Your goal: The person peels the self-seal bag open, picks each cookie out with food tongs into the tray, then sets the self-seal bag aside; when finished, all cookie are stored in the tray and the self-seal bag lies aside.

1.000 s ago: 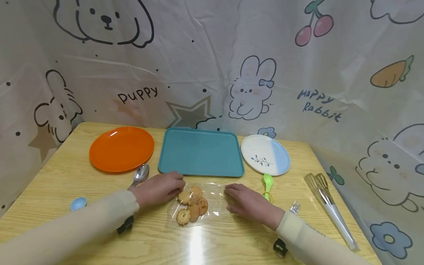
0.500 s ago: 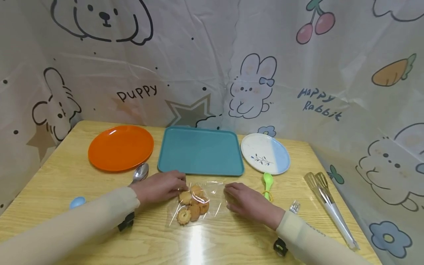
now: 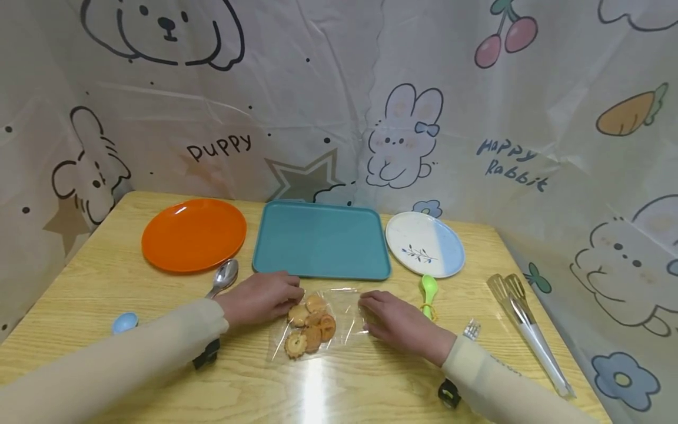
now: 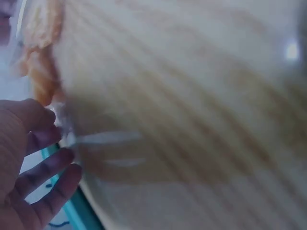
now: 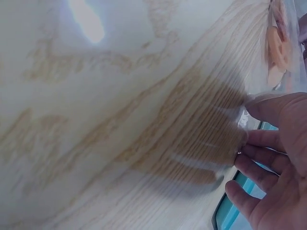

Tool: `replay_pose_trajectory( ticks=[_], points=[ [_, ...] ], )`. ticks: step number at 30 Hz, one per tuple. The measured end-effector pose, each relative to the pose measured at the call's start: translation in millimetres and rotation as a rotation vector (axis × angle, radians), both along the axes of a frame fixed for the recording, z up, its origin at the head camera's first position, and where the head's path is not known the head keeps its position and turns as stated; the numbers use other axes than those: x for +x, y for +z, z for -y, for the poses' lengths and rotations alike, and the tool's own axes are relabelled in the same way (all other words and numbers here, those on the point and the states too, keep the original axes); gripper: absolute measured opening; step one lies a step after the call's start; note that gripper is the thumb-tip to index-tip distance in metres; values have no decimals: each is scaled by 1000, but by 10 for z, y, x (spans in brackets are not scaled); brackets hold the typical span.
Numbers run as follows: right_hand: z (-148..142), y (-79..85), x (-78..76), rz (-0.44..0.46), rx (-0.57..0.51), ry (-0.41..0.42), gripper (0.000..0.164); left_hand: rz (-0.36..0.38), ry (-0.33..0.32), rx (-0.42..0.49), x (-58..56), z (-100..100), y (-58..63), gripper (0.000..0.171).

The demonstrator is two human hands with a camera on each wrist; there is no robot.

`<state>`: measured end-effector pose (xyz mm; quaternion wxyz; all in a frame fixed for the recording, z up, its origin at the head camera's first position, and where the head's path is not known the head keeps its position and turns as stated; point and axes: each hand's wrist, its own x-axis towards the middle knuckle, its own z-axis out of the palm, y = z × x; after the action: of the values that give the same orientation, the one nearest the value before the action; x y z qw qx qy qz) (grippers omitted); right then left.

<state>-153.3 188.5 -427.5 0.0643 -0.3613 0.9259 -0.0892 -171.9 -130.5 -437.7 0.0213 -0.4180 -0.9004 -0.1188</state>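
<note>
A clear plastic bag [image 3: 346, 312] with several cookies [image 3: 312, 338] bunched in its left part lies in front of the teal tray. My left hand [image 3: 262, 297] pinches the bag's upper left side, its other fingers spread in the left wrist view. At the opposite end, my right hand [image 3: 405, 327] pinches the bag's edge between thumb and forefinger. In the right wrist view the right hand's remaining fingers [image 5: 264, 172] are loosely bent beside the film. The exact grip on the film is partly hidden from above.
Behind the bag are an orange plate [image 3: 193, 235], the teal tray [image 3: 322, 240] and a white-and-blue plate [image 3: 424, 244]. A metal spoon [image 3: 225, 277] and a blue spoon [image 3: 125, 322] lie left. A green spoon [image 3: 429, 291], fork [image 3: 472, 330] and tongs [image 3: 529, 333] lie right.
My left hand has shifted slightly to the right along the bag, and the cookies inside have moved a little. The right hand has stayed almost still.
</note>
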Motion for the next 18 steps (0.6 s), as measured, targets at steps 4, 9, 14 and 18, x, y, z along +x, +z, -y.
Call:
replay_pose_trajectory(
  ticks=[4,9,14,18],
  points=[
    [-13,20,-6,12,4,5,50,103,42,55,-14,28,110,18],
    [-11,35,-9,14,2,4,49,188,64,129,-53,43,227,17],
    [-8,29,-12,3,-1,9,48,297,66,160,-94,59,230,4],
    [-6,23,-7,2,-7,5,47,408,20,181,-87,60,173,16]
  ],
)
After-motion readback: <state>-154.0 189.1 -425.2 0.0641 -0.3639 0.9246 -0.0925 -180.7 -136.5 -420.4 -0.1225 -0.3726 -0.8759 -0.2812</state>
